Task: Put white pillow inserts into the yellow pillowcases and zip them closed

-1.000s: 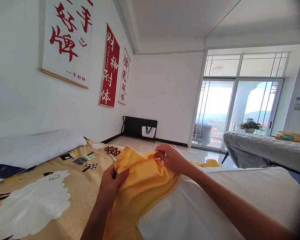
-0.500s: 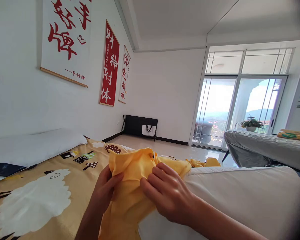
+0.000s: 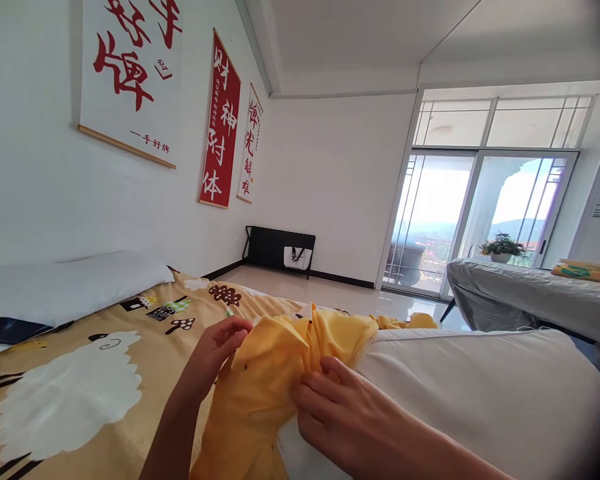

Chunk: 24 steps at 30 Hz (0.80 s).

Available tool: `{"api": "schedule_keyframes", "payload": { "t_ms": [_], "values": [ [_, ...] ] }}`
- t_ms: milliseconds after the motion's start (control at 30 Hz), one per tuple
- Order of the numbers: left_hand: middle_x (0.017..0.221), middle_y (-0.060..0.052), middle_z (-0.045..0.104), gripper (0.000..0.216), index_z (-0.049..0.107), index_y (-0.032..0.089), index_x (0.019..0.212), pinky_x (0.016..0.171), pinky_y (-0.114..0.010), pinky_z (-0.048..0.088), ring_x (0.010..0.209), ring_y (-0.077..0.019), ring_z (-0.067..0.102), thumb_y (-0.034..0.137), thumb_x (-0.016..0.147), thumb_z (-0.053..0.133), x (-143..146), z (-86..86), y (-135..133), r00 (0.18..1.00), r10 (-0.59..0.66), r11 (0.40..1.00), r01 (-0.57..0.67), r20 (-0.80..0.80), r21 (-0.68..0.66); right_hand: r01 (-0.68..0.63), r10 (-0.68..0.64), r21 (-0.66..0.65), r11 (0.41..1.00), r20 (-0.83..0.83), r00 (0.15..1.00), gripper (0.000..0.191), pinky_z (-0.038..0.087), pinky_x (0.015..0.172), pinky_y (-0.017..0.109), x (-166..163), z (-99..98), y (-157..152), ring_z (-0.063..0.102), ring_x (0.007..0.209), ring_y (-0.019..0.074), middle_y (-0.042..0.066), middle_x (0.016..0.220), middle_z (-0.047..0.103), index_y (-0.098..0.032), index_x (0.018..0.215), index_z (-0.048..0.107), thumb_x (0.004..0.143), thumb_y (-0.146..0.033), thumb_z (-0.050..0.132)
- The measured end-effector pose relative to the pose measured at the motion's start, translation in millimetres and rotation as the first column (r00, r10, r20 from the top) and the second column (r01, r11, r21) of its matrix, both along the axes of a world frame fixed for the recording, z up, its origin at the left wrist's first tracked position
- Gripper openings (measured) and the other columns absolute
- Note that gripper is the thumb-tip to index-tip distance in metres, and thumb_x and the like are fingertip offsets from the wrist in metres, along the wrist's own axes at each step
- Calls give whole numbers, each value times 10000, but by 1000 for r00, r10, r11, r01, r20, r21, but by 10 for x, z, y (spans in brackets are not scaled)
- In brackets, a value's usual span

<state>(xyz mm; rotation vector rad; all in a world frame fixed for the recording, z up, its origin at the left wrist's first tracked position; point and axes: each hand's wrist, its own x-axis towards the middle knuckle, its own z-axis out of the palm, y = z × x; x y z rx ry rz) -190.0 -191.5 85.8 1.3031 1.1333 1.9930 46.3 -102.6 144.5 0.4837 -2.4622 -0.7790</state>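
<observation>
A bunched yellow fabric cover (image 3: 263, 380) stands up in folds between my hands. My left hand (image 3: 213, 357) is closed at its upper left edge, thumb and fingers pinching the cloth. Lower on the right side, my right hand (image 3: 345, 413) has its fingers curled into a gathered fold of the same cover. The yellow cloth runs on to the right along the edge of a thick white cushion-like piece (image 3: 460, 380), and part of that white shows below my right hand. How far the cover goes round it is hidden by the folds.
Beneath lies a tan bedspread (image 3: 165, 373) with a sheep print. A white pillow (image 3: 75, 287) rests at the left by the wall. Farther off are a black folded frame (image 3: 270, 250) with a white bag (image 3: 296, 257), and a grey-covered table (image 3: 510, 287) bearing a potted plant (image 3: 503, 247).
My left hand has moved slightly up along the cover's edge. My right hand has gone down and a little right, and the cloth is folded over lower and more gathered.
</observation>
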Motion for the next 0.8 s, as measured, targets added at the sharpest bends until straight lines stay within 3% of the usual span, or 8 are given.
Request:
{"api": "schedule_keyframes", "payload": {
  "t_ms": [100,233,333,433,533,600,700,800],
  "values": [
    [888,-41,661,304,672,175,991,640,-219,452,784,-185,576,304,717,690,-39,-27,-36,974,-4,999,-7,-227,-48,27,-26,-28,999,41,999,215,360,843,336,-30,-16,23,521,853,149,48,985,622,-177,808,543,883,-50,387],
    [978,-60,664,397,653,195,1049,632,-218,465,831,-207,584,224,659,727,-96,-46,-116,942,-56,992,16,-332,-122,50,-32,-204,978,90,995,120,369,844,333,-38,44,43,548,925,162,48,1041,628,-180,818,527,889,-113,456],
    [934,-66,666,322,662,186,980,640,-236,479,846,-229,591,228,664,708,-70,-45,-148,927,-49,993,4,-373,-119,9,33,-461,888,84,996,162,404,799,288,-56,127,110,563,840,132,32,951,640,-193,833,537,944,-203,419],
    [846,-64,669,149,672,166,817,657,-255,490,784,-222,598,257,700,660,7,-29,-156,905,40,998,-60,-423,-34,12,-96,-656,754,-92,991,191,429,750,269,-148,222,265,573,820,135,35,912,645,-206,936,565,952,-203,375],
    [800,-53,675,108,675,168,777,678,-259,489,747,-211,600,226,700,628,77,-12,-169,887,157,988,-142,-435,69,136,-292,-714,687,-100,951,278,414,879,355,-319,315,433,562,1018,201,65,1104,635,-230,1176,530,908,-270,466],
    [792,-43,680,123,682,172,778,669,-251,482,737,-205,597,193,677,614,104,-11,-177,888,213,977,-187,-407,104,215,-295,-719,661,14,955,369,385,934,394,-445,366,495,552,1059,215,61,1143,633,-249,1269,484,906,-317,473],
    [703,-27,654,76,671,164,686,611,-238,461,668,-179,557,198,646,615,124,-26,-163,917,259,965,-236,-304,110,256,-234,-686,681,128,964,238,388,895,367,-590,422,518,580,912,191,44,930,670,-227,1014,632,933,-324,430],
    [605,-7,583,80,617,158,581,565,-219,428,628,-153,508,232,612,620,122,-39,-121,944,325,943,-318,-63,99,262,-272,-635,726,84,959,293,386,823,327,-624,469,558,563,782,168,36,761,639,-190,706,626,925,-274,450]
  ]
}}
